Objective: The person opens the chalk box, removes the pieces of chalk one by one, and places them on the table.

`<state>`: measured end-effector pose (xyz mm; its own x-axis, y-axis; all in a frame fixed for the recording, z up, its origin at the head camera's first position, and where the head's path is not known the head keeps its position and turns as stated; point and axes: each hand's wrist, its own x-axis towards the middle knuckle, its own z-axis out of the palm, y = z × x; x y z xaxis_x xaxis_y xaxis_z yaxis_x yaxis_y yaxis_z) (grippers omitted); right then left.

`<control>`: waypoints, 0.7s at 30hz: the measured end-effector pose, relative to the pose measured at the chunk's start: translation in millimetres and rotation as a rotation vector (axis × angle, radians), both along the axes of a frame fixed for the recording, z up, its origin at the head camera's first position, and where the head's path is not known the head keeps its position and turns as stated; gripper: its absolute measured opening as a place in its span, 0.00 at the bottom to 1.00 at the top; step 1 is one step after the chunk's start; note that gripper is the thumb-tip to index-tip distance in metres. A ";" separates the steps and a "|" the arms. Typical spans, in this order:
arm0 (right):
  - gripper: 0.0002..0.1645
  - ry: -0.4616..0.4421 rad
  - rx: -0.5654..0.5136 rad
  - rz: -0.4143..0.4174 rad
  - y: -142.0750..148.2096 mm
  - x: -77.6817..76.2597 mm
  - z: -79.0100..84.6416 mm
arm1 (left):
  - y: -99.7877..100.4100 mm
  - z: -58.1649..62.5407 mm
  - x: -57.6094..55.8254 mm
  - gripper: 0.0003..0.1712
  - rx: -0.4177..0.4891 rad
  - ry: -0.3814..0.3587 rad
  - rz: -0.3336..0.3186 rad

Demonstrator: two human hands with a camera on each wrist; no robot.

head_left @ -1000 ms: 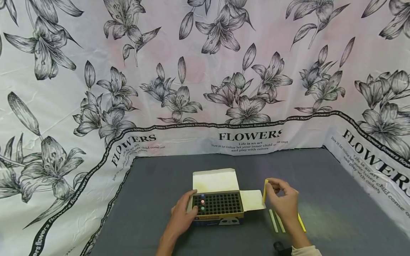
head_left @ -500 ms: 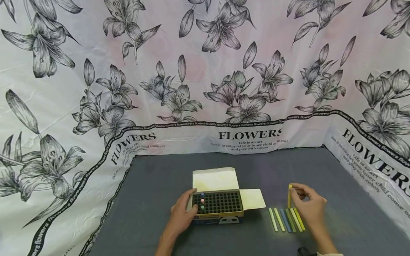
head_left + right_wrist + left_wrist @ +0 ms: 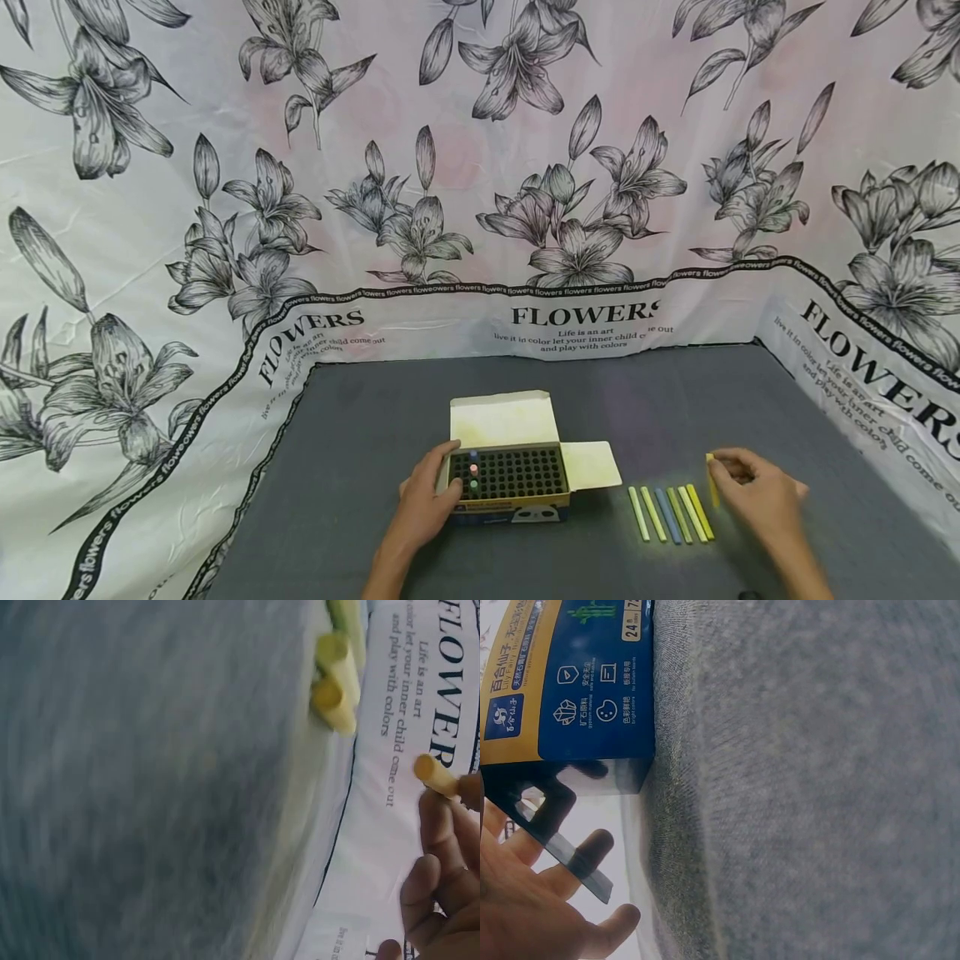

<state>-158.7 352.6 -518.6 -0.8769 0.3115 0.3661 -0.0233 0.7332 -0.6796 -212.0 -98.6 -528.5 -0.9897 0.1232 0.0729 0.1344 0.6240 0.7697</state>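
An opened chalk box (image 3: 512, 506) stands on the grey table, its black holed insert (image 3: 525, 473) facing up. Three chalk ends, blue, pink and green (image 3: 474, 484), show in the insert's left part. My left hand (image 3: 427, 498) grips the box's left end, thumb at the front edge; in the left wrist view the fingers (image 3: 592, 851) lie by a side flap. My right hand (image 3: 761, 496) pinches a yellow chalk stick (image 3: 712, 479) upright between thumb and fingertips, just right of a row of several chalk sticks (image 3: 666, 515) in pale, blue, green and yellow.
The box's white lid (image 3: 502, 419) stands folded back, and a side flap (image 3: 592, 465) sticks out to the right. A white floral cloth (image 3: 585, 337) walls the dark grey tabletop (image 3: 360, 433) at the back and sides.
My right hand has carried the yellow chalk stick rightward from beside the box's flap, past the row, and lower. The left hand has stayed on the box.
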 end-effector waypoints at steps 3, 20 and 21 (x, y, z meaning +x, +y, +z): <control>0.15 -0.144 0.068 0.018 6.9 1.9 -0.4 | 0.3 -0.2 0.0 0.30 0.003 0.006 0.002; 0.21 -0.517 0.202 0.128 19.1 -6.1 0.7 | 1.4 0.4 0.6 0.31 -0.018 0.008 0.011; 0.20 -0.527 0.208 0.128 18.3 -7.0 0.2 | 1.5 0.7 0.8 0.31 -0.016 0.004 0.010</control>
<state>-165.7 370.9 -518.4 -0.9834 0.1590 -0.0877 0.1816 0.8662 -0.4655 -211.2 -97.2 -527.8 -0.9906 0.1144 0.0746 0.1309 0.6378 0.7590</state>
